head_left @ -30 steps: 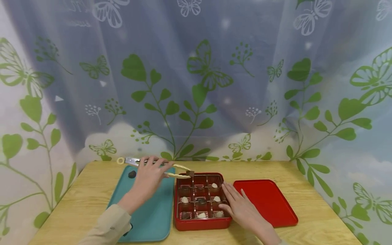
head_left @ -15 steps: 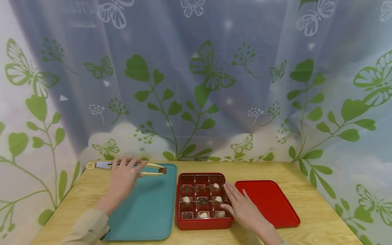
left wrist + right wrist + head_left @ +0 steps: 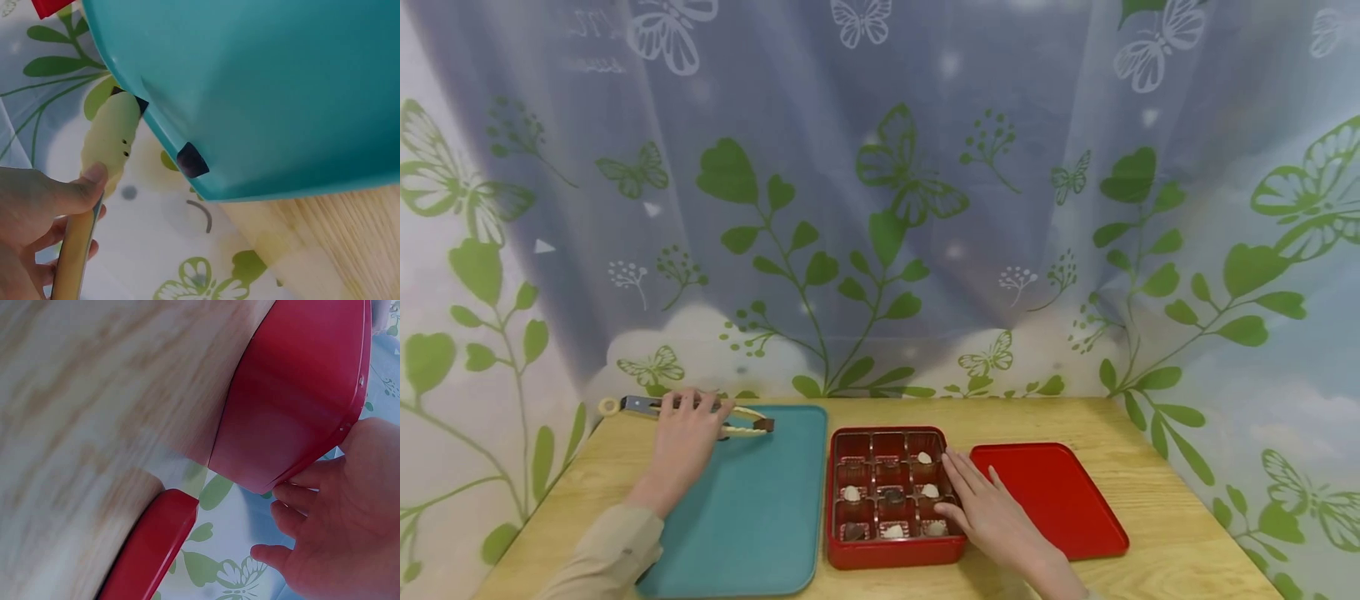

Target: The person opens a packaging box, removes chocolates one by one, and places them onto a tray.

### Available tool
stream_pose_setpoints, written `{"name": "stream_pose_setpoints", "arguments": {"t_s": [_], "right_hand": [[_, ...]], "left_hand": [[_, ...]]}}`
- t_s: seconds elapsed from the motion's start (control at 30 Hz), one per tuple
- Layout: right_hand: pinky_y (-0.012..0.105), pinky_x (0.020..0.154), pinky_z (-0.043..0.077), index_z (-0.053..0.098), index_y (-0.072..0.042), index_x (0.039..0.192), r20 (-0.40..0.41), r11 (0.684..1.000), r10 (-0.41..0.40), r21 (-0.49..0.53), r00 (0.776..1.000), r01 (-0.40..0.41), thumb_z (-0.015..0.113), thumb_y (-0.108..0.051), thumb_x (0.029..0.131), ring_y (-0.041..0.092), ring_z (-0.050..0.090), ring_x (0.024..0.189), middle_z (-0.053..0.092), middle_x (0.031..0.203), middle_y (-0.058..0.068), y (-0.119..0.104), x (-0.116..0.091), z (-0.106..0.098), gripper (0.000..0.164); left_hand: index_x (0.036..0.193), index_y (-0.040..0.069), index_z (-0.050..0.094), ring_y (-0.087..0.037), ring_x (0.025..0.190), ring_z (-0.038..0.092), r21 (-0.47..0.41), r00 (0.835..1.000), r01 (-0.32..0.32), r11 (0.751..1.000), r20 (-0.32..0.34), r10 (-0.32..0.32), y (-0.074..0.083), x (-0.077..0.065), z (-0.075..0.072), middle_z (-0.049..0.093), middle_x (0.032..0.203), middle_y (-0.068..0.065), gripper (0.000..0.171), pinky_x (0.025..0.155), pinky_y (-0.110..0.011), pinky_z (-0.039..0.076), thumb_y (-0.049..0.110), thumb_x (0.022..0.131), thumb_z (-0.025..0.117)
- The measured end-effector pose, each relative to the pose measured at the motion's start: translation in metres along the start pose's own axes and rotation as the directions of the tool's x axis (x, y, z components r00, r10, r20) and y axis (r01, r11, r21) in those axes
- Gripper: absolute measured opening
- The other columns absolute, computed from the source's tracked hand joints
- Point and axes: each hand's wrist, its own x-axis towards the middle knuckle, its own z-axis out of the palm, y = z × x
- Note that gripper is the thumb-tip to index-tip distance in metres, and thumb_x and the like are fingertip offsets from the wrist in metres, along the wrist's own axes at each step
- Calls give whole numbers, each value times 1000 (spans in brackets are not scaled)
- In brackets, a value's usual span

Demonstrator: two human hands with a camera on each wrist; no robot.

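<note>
My left hand grips a pair of tongs with cream tips over the far part of the teal tray. A brown chocolate is pinched between those tips. In the left wrist view, another dark chocolate lies in a corner of the tray; in the head view it is hidden. My right hand rests with extended fingers along the right rim of a red box. Its divided insert holds white, grey and dark chocolates, one per filled compartment; the far left and far middle compartments hold none.
A flat red lid lies right of the box, partly behind my right forearm. Tray, box and lid sit side by side on a wooden table. A printed curtain hangs right behind the table's far edge.
My left hand has carried the tongs and the brown chocolate leftward, from the box's far left corner to over the tray. The right hand has stayed at the box's rim.
</note>
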Motion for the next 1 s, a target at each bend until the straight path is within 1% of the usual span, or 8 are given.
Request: {"name": "stream_pose_setpoints", "arguments": {"t_s": [0.13,0.2,0.33,0.4,0.6,0.73,0.83,1.0], "right_hand": [[54,108,20,22,-11,147,-7,1000,-9,-9,1000,9,32,-58,92,22,18,140,22,152,8,0,1,1,73],[55,108,20,22,-11,147,-6,1000,-13,-10,1000,12,32,-58,92,22,18,140,22,152,8,0,1,1,73],[54,109,19,22,-11,147,0,1000,-12,-8,1000,12,34,-57,93,22,18,140,21,152,7,-1,1,1,72],[55,109,19,22,-11,147,2,1000,-11,-5,1000,11,34,-56,93,22,18,140,21,152,7,-1,2,0,71],[54,109,20,22,-11,147,-3,1000,-10,-6,1000,10,36,-56,93,23,19,139,22,151,8,-1,2,0,72],[54,109,19,23,-11,147,-1,1000,-8,-4,1000,8,35,-56,93,23,20,139,22,151,8,-2,1,0,72],[54,109,19,23,-11,147,1,1000,-6,1,1000,6,35,-56,93,23,19,139,22,151,8,-2,0,0,72],[55,109,19,22,-10,147,2,1000,-1,10,1000,1,35,-56,93,24,19,139,21,152,8,-1,-1,-2,72]], "left_hand": [[115,19,65,-35,101,49,9,1000,7,1000,17,-7,-1,1,5,60,109,-11,39,84,-52,34,15,76,72],[114,18,65,-36,100,49,14,1000,9,1000,13,-9,-2,2,8,60,107,-11,38,83,-52,34,14,76,73],[112,18,67,-35,96,49,23,1000,7,1000,-13,-7,-2,4,10,61,101,-11,37,80,-51,34,19,75,74],[111,18,67,-35,95,49,27,1000,5,1000,-15,-4,-2,5,11,61,100,-11,36,79,-50,34,16,76,74],[112,19,66,-35,96,48,19,998,7,1000,54,-8,-2,4,12,60,102,-11,38,81,-52,33,2,78,69],[115,19,65,-35,100,48,14,997,27,1000,76,-28,-3,2,11,60,109,-11,40,84,-53,33,5,77,71],[117,17,64,-36,102,48,-14,997,50,999,59,-50,-4,0,9,59,111,-10,43,85,-54,33,14,75,74],[122,15,61,-36,101,47,-107,996,80,991,-18,-83,-2,-8,4,59,111,-10,51,81,-55,33,21,74,76]]}}
